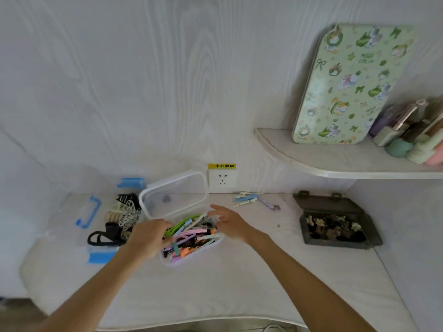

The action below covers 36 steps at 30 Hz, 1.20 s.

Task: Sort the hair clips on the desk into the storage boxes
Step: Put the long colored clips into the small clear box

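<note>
Clear box [165, 258] (clip-filled) between hands

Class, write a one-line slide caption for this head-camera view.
Both hands, left and right, reach into a clear box of colourful hair clips; loose clips remain on the desk.

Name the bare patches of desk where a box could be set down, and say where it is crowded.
Free: the desk in front of the clear box, and between it and the dark box. Crowded: the left corner with big clips, and the loose clips below the socket.
</note>
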Motion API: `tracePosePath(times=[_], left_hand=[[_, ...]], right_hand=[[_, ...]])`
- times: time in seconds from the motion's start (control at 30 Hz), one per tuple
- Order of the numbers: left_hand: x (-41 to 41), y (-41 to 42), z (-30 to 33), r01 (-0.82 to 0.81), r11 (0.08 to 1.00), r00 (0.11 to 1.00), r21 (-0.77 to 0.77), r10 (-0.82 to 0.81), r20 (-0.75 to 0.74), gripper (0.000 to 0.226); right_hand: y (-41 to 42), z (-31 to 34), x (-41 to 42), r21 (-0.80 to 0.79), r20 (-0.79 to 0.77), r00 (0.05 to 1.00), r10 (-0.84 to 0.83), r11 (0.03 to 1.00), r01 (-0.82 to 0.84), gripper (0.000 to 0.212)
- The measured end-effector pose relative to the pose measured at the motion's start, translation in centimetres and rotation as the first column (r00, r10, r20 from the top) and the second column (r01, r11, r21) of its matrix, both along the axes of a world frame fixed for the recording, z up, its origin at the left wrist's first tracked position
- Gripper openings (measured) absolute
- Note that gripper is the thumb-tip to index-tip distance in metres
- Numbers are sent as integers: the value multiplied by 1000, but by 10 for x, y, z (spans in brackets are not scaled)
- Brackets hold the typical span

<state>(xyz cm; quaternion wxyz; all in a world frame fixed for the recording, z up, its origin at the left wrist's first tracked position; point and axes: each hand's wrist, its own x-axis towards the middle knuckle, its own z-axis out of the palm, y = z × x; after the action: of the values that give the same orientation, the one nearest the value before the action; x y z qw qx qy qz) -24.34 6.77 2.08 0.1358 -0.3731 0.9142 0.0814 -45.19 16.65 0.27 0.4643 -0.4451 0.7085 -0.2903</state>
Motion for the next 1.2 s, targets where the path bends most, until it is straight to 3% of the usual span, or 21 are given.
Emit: tracePosePath(times=[0.1,0.23,0.33,0.4,0.53,0.67,0.83,0.97,1.1,1.2], left_hand=[[-8,9,16,-14,995,1000,-96,16,19,41],[-48,20,35,-12,986,992,-169,-10,-125,25],[-103,31,34,13,991,963,-132,-48,-266,25],[-137,38,23,24,1000,952,-14,-27,-304,29],[-187,42,-15,138,985,973,102,-116,-201,50],[-217,33,-44,197,978,980,65,-194,-45,65],[-228,32,-64,145,988,986,48,-140,-86,68],[-224,31,-63,171,985,980,2,-170,-98,58],[-205,38,-59,133,987,986,91,-122,-118,44],[-194,44,-57,96,990,986,101,-81,-145,38]], right_hand=[[7,5,-15,-41,2,997,-75,996,75,38],[36,1,-61,9,-259,953,-160,986,168,38],[54,-8,-95,102,-457,875,-158,968,228,51],[57,-12,-106,159,-546,826,-138,952,264,61],[53,-25,-119,251,-646,755,-116,902,353,74],[51,-42,-135,251,-599,792,-121,910,329,75],[56,-52,-145,280,-622,781,48,946,165,65],[71,-59,-142,186,-681,727,83,981,62,56],[86,-67,-127,-69,-673,731,-114,993,92,42],[99,-71,-119,-156,-673,715,-187,982,111,37]])
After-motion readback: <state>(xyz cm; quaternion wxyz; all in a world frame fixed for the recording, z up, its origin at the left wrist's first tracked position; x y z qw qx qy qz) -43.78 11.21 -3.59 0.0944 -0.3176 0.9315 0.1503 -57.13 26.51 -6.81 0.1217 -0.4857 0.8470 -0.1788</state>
